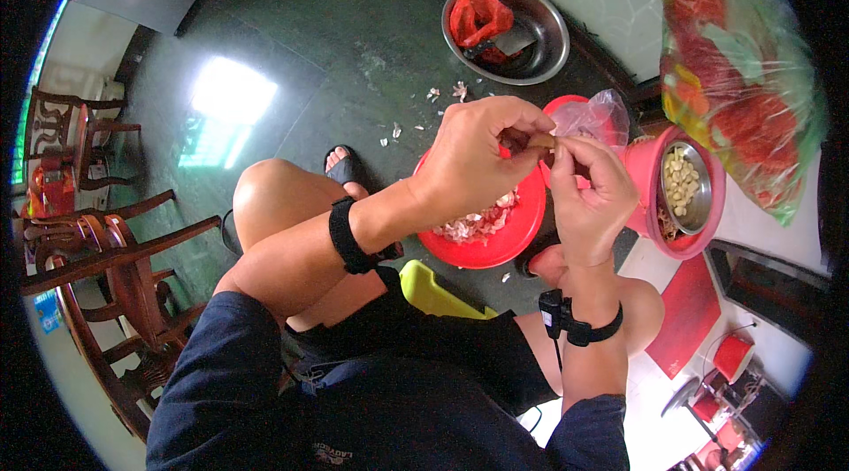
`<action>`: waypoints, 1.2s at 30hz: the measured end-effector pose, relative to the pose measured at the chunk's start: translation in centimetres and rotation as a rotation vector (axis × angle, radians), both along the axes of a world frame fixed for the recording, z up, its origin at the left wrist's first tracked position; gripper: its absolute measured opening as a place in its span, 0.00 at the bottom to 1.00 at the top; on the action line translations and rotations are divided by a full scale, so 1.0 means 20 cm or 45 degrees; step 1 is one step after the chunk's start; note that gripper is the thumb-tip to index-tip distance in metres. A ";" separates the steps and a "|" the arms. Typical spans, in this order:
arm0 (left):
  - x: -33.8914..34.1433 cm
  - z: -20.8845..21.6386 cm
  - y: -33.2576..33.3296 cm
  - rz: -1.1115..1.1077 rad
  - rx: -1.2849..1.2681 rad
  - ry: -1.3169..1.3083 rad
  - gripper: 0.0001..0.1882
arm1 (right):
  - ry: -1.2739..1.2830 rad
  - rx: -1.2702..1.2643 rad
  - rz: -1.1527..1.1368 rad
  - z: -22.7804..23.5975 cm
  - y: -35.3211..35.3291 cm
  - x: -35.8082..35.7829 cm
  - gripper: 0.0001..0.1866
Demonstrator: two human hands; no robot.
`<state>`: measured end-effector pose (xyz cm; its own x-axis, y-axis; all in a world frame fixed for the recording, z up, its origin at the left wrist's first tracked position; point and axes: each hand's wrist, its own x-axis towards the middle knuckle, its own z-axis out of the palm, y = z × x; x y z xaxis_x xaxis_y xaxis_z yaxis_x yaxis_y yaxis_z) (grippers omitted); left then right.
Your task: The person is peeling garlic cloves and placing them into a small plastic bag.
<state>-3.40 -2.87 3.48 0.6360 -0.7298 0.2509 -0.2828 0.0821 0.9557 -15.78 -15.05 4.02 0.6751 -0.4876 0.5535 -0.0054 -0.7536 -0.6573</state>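
Note:
My left hand (473,153) and my right hand (594,197) meet with pinched fingertips over a red basin (529,232). Between them is a small, pale brownish garlic clove (542,143), mostly covered by the fingers. Loose garlic skins (478,228) lie in the basin below. To the right, peeled garlic cloves (680,181) fill part of a steel bowl (704,201), which rests in the top of a pink bucket (643,197).
Beyond my hands, a large steel basin (557,51) holds a red bag (478,18) and a blade-like tool. A full green plastic bag (743,82) stands far right. Wooden chairs (119,272) line the left. Scattered skins (395,130) dot the dark floor.

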 end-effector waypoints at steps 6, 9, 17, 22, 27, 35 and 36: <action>0.01 0.00 0.00 -0.026 -0.009 0.018 0.11 | 0.030 0.201 0.059 0.01 -0.02 -0.01 0.06; 0.01 0.00 0.00 -0.006 -0.037 0.013 0.11 | 0.018 0.164 0.068 0.01 -0.01 -0.01 0.07; 0.00 -0.01 0.01 0.021 0.039 -0.059 0.10 | -0.003 -0.150 -0.016 -0.03 0.00 0.02 0.10; 0.00 -0.02 0.00 0.005 0.010 0.064 0.08 | -0.043 0.060 -0.002 -0.05 0.00 0.03 0.08; 0.01 0.05 -0.02 -0.196 -0.005 0.438 0.10 | -0.073 0.664 -0.025 -0.09 -0.01 0.01 0.03; 0.01 0.02 -0.01 0.001 -0.109 -0.368 0.16 | -0.069 0.546 -0.031 -0.08 0.03 0.01 0.02; 0.01 0.01 -0.01 0.015 -0.098 -0.417 0.18 | -0.071 0.547 -0.029 -0.07 0.03 0.01 0.02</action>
